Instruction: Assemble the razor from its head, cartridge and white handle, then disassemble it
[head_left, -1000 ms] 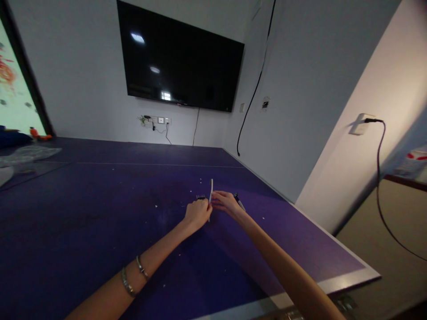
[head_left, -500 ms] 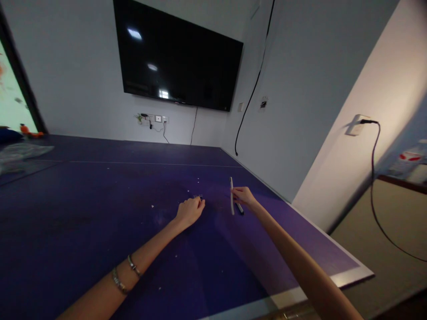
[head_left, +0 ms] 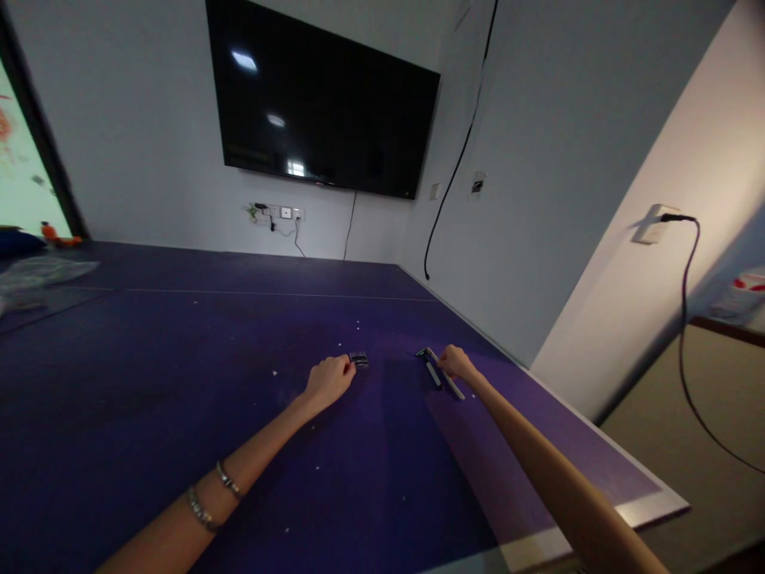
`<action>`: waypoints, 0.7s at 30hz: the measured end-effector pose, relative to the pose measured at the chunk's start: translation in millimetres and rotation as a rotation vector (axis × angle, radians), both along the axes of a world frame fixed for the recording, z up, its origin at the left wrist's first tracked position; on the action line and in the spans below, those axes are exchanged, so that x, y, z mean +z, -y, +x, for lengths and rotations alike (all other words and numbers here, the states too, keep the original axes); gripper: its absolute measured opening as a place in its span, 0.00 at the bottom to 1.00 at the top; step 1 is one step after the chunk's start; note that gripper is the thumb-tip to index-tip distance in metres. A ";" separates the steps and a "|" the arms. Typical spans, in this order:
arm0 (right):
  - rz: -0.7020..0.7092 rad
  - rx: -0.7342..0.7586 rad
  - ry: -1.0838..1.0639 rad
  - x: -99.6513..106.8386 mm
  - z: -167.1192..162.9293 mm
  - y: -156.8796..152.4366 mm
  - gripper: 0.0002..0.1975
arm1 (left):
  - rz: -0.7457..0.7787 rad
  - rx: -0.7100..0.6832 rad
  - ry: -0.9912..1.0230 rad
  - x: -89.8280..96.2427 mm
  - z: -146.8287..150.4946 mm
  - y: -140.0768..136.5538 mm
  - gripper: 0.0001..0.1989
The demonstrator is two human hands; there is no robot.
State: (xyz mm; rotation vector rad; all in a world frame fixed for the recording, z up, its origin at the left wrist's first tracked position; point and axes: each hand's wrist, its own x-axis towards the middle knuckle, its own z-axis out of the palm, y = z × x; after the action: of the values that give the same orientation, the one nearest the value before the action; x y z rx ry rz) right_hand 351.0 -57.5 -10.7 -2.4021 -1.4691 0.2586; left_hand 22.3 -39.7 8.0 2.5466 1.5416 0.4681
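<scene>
My left hand (head_left: pixel 330 379) is closed over the purple tabletop. Its fingertips pinch the left edge of a small, dark rectangular piece (head_left: pixel 359 359) with pale markings, too small to identify. To the right, my right hand (head_left: pixel 457 363) is closed on a slim, pale grey stick (head_left: pixel 454 387), which slants low along the tabletop. Just left of that stick lies a short bar (head_left: pixel 433 374), dark with a light grey face. The fingertips of my right hand are partly hidden.
Small white specks dot the purple tabletop (head_left: pixel 239 446). Clear plastic wrap (head_left: pixel 45 273) and an orange object (head_left: pixel 56 235) are at the far left. A television (head_left: pixel 323 96) hangs on the wall, and a black cable (head_left: pixel 457 163) dangles near the table's right edge.
My right hand has moved right and lowered the upright stick to a slant beside the short bar. My left hand has shifted slightly left, exposing more of the dark piece.
</scene>
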 end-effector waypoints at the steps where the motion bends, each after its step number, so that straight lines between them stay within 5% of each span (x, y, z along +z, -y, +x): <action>1: -0.009 -0.001 0.025 -0.7 -0.5 -0.3 0.05 | -0.006 -0.002 0.003 -1.2 -0.1 -1.9 0.15; 9: -0.019 0.019 0.135 1.9 -5.6 6.9 0.07 | 0.072 -0.068 0.103 -15.1 6.7 -26.4 0.10; 16: 0.052 0.048 0.184 25.4 -5.6 23.9 0.10 | 0.072 -0.294 0.059 -25.2 11.8 -51.9 0.26; 21: 0.078 0.104 0.172 37.9 -8.5 33.3 0.10 | 0.018 -0.297 0.029 -29.4 17.6 -56.8 0.26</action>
State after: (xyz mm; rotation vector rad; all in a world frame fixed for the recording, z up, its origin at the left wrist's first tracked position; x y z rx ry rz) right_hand 342.5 -90.8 27.2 -2.3392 -1.6490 0.0169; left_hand 39.9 17.1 -21.3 2.7056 1.1260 0.4793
